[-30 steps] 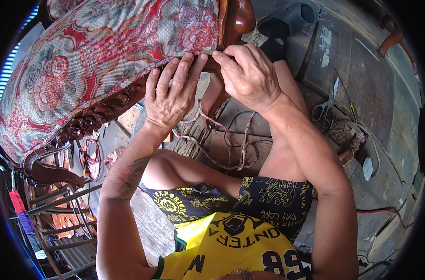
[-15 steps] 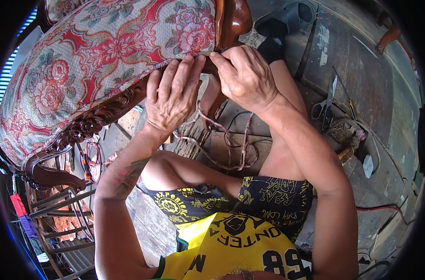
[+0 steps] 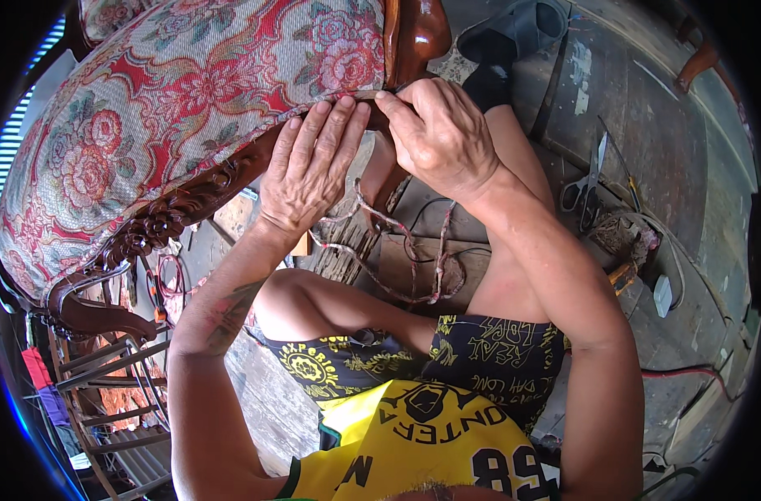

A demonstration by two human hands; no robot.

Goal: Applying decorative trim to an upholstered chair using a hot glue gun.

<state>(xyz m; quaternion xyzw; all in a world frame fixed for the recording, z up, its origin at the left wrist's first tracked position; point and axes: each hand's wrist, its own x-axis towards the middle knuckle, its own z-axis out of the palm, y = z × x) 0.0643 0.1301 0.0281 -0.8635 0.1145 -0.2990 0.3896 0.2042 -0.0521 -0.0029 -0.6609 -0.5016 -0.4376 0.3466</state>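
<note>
An upholstered chair seat with a floral pattern in red, cream and green fills the upper left, set in a carved, polished brown wooden frame. My left hand lies along the seat's front edge, its fingers stretched out and fingertips on the fabric trim. Close beside it, my right hand is closed in a pinch on the trim at the corner by the wooden post. A fabric-covered piping cord hangs in loose loops below the hands. Exactly how the cord joins the trim is hidden.
Scissors lie on the wooden floor at right, near a thin tool with a yellow handle and a heap of strips. A red cable runs farther down. Slatted wooden furniture stands at lower left.
My left hand's fingers have straightened and shifted slightly along the seat edge, apart from the right thumb. My right hand keeps its pinch in almost the same place.
</note>
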